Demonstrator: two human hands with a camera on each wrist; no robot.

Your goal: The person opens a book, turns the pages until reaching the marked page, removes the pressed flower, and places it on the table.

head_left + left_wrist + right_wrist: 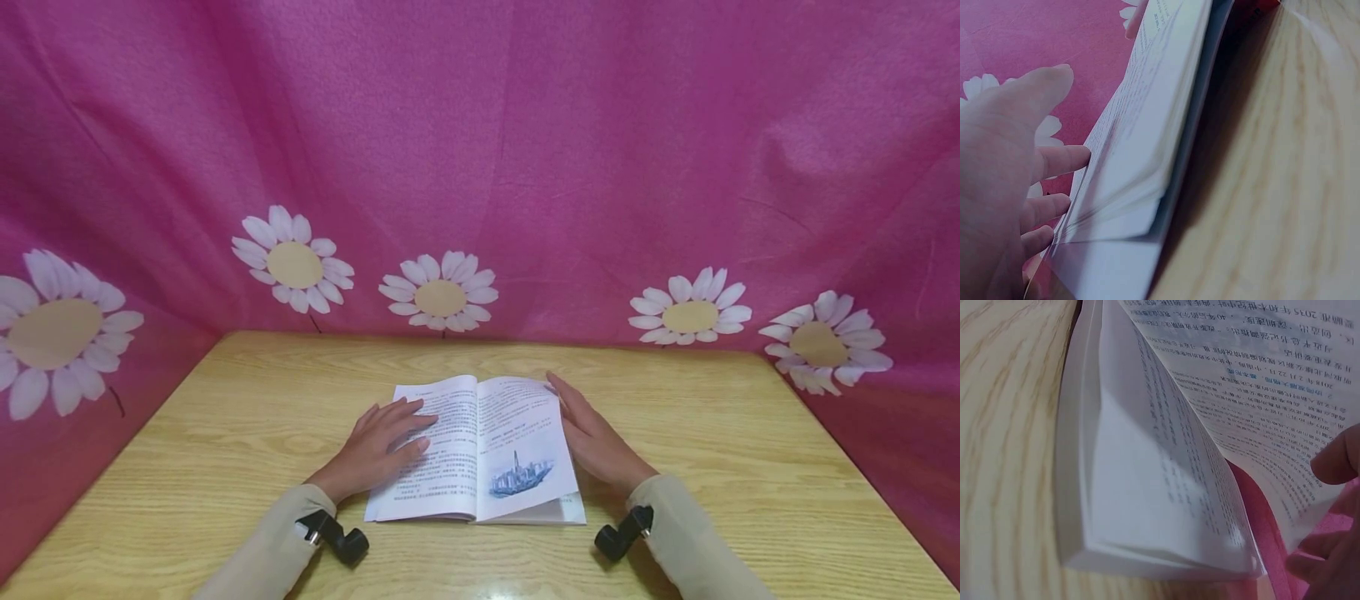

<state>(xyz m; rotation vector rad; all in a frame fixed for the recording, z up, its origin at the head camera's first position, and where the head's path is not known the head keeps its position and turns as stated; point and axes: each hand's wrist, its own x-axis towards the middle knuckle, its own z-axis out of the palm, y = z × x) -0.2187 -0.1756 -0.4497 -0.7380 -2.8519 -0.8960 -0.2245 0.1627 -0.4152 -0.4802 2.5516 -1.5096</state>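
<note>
An open book point(476, 492) lies on the table, with printed text on both pages and a blue city skyline picture on the right page point(525, 442). My left hand point(378, 446) rests on the left page, fingers spread and fairly straight; in the left wrist view its fingertips point(1075, 156) touch the page edge. At the right page's outer edge is my right hand point(600, 442), fingers extended. That page is raised off the one below. Seen from the right wrist, the thumb point(1338, 456) lies against the raised page's underside point(1254, 394), with other fingers beside its edge.
The light wood table point(247, 400) reaches back to a pink cloth point(510, 167) with large white daisies, which hangs behind and on both sides. Black camera mounts point(337, 537) sit on both wrists, over beige sleeves.
</note>
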